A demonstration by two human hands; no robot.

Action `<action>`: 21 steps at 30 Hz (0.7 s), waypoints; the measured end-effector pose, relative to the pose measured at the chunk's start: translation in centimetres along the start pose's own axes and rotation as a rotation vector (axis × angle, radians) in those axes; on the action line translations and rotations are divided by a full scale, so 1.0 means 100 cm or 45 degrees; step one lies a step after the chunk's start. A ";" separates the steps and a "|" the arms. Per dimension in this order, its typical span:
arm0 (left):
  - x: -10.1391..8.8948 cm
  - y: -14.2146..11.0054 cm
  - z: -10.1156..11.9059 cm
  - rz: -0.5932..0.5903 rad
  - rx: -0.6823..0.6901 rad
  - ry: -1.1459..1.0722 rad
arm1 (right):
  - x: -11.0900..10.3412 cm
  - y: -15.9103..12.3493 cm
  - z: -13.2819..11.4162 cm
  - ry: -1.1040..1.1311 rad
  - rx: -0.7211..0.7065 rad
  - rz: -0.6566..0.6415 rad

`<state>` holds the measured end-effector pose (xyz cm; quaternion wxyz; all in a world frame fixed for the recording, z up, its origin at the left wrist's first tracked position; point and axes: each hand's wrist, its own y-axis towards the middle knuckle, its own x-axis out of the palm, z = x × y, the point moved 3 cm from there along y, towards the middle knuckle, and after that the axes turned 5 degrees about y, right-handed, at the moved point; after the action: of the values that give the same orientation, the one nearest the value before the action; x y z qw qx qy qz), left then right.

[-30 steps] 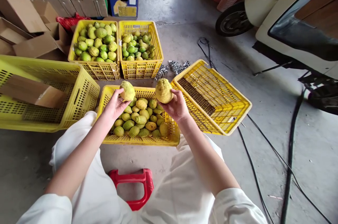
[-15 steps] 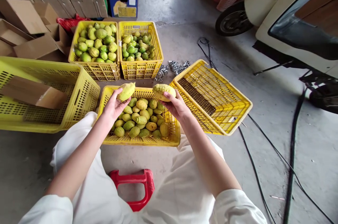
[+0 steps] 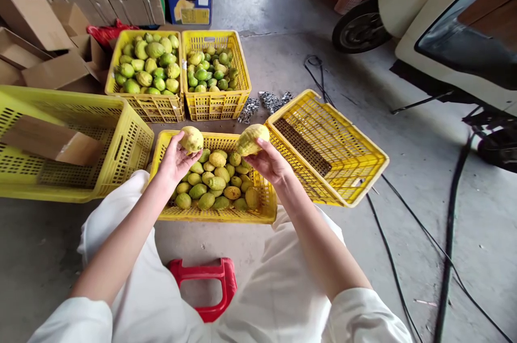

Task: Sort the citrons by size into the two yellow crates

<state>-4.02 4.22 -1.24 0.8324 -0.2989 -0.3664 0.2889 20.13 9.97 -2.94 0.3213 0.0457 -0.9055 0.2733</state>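
My left hand [image 3: 176,161] grips a yellow citrus fruit, lemon-like and bumpy [image 3: 191,139], between thumb and fingers. A second, larger lumpy citrus fruit [image 3: 251,139] is in my right hand [image 3: 271,161], with the thumb over its near side. Both fruits are held up over the far rim of a yellow plastic crate [image 3: 218,216] in front of my knees. Inside that crate lie many yellow-green citrus fruits [image 3: 217,183], a few with brownish skin.
Two yellow crates of fruit [image 3: 145,109] [image 3: 216,111] stand behind. A tilted yellow crate [image 3: 347,165] is at the right, and a larger crate [image 3: 135,138] holding cardboard at the left. Black cables [image 3: 446,273] cross the floor beside a white scooter [image 3: 416,57]. A red stool [image 3: 230,278] shows below me.
Both fruits have been turned in my fingers: the left one now points its end toward me, and the right one is tilted upward at its right side. The crates stay put.
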 end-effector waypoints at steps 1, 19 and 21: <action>0.001 -0.001 0.000 -0.001 0.000 0.002 | -0.001 0.000 0.000 -0.008 -0.019 -0.015; 0.004 -0.003 -0.007 -0.138 0.022 0.162 | 0.001 0.002 -0.003 0.106 0.010 0.029; 0.006 -0.004 -0.008 -0.128 0.037 0.171 | -0.001 0.003 -0.003 0.083 0.017 0.011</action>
<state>-3.00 4.14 -1.15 0.8729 -0.2868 -0.3200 0.2311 20.34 10.41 -2.95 0.3491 0.0350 -0.8930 0.2819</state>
